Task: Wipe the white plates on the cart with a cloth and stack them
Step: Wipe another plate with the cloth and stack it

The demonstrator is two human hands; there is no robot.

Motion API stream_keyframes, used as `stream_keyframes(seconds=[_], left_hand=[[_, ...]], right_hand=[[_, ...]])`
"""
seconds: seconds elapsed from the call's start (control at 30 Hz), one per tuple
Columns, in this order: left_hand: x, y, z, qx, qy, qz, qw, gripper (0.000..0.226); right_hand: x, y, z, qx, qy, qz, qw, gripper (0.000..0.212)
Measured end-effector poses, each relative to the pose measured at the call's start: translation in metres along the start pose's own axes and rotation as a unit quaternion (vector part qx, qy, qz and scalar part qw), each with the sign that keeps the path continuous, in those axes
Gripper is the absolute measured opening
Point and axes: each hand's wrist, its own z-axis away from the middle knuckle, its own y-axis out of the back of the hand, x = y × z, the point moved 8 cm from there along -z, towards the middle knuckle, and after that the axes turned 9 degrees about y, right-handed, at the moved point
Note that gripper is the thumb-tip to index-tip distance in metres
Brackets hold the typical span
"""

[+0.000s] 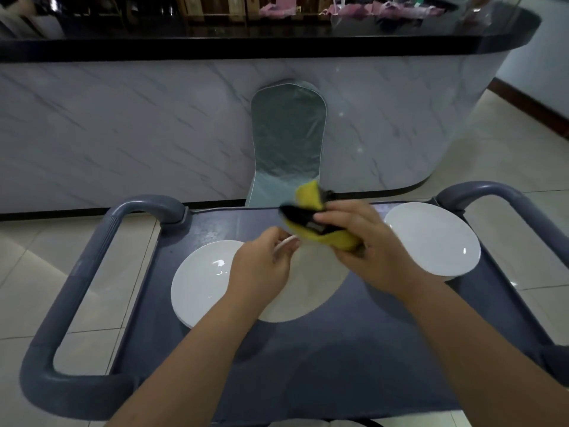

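left hand (261, 266) had its grip pinched on the rim of a round white ceramic plate (308, 291), tipping it up off the grey plastic cart (338, 365), I reckon so the right hand (363, 241), grip bunched round a yellow-and-black cloth (326, 238) just right of it, could wipe it

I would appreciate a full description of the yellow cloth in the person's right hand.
The yellow and black fabric cloth looks soft, bunched into a crumpled, blurred wad. A yellow fold sticks up, with a black layer across the middle. The right hand holds it in a curled grip above the grey cart, beside the rim of the tilted round white plate that the left hand pinches. Contact with that plate cannot be told.
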Motion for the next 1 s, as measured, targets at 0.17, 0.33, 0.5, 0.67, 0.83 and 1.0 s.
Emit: stream_keyframes(seconds=[0.17, 0.33, 0.5, 0.67, 0.83, 1.0], left_hand=[[-0.003, 0.006, 0.002, 0.035, 0.034, 0.067, 0.997, 0.024], [0.006, 0.009, 0.009, 0.046, -0.039, 0.046, 0.997, 0.024], [0.015, 0.021, 0.008, 0.076, -0.120, 0.000, 0.990, 0.017], [-0.009, 0.029, 0.019, 0.084, 0.038, 0.194, 0.977, 0.026], [-0.011, 0.029, 0.017, 0.080, 0.014, 0.146, 0.986, 0.028], [0.045, 0.043, 0.001, 0.119, -0.220, -0.075, 0.965, 0.019]], right_hand=[[-0.007, -0.013, 0.005, 0.005, -0.059, -0.096, 0.994, 0.052], [0.000, -0.010, -0.009, 0.012, -0.116, -0.063, 0.991, 0.077], [-0.006, -0.024, -0.019, -0.056, -0.080, -0.016, 0.995, 0.051], [0.024, -0.004, 0.021, 0.172, -0.262, -0.182, 0.932, 0.020], [0.039, -0.016, 0.043, 0.115, -0.316, -0.166, 0.927, 0.024], [-0.001, -0.003, -0.007, 0.092, -0.099, 0.019, 0.991, 0.031]])
